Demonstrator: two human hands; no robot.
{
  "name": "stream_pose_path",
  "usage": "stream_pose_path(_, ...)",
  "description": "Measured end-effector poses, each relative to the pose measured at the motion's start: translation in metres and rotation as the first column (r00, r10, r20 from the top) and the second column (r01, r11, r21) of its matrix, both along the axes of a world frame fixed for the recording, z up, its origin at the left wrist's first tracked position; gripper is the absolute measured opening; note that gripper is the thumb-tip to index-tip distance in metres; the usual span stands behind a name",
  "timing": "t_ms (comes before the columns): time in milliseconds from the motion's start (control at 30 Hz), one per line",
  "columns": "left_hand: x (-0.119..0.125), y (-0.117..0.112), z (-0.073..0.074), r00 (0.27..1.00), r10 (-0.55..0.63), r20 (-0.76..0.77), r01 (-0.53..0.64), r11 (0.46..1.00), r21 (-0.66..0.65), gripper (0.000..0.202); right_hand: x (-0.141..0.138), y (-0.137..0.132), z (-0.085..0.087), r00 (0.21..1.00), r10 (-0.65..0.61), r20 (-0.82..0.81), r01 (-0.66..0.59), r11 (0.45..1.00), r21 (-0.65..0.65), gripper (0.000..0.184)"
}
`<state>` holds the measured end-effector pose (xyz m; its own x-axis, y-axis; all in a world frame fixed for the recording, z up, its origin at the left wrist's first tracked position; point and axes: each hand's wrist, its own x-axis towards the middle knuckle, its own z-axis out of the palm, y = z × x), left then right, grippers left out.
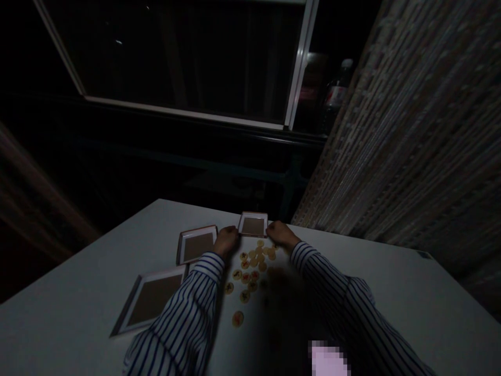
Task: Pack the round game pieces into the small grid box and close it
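Note:
At the far edge of the white table, a shallow rectangular tray (252,226) with a pale rim and a brown base sits between my two hands. My left hand (227,240) is closed at its left side. On the other side, my right hand (282,235) is closed at the right edge, its fingertips partly hidden. Between my forearms lie several round xiangqi pieces (245,278), some showing red or black characters and others plain side up. A lone red-marked piece (237,319) lies nearer to me. Shadow from my right arm darkens several more.
A second tray (198,245) lies beside my left wrist, and a larger-looking third tray (151,300) is partly covered by my left sleeve. The white table (376,282) ends before a dark window. A bead-like curtain (376,130) hangs at right, near a bottle (337,94).

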<state>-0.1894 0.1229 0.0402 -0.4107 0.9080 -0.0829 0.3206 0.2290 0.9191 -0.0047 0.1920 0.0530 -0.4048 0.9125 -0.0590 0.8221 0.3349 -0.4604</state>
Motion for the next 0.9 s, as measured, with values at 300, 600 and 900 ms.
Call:
stream_pose_path(300,-0.001,0.005,-0.003,0.997,-0.079,-0.012,0.079,0.997,0.013,0.029,-0.006,0.009,-0.006,0.997,-0.053,0.053,0.054,0.998,-0.019,0.029)
stream_pose_path(600,0.002,0.007,0.001,0.996,-0.081,-0.021,0.082,0.996,0.034,0.028,-0.007,0.011,-0.010,0.997,-0.035,0.065,0.038,0.998,-0.053,0.026)
stream_pose_path(900,0.000,0.005,-0.004,0.995,-0.096,-0.012,0.097,0.995,0.033,0.030,-0.005,0.010,-0.006,0.999,-0.034,0.027,0.035,0.998,-0.047,0.022)
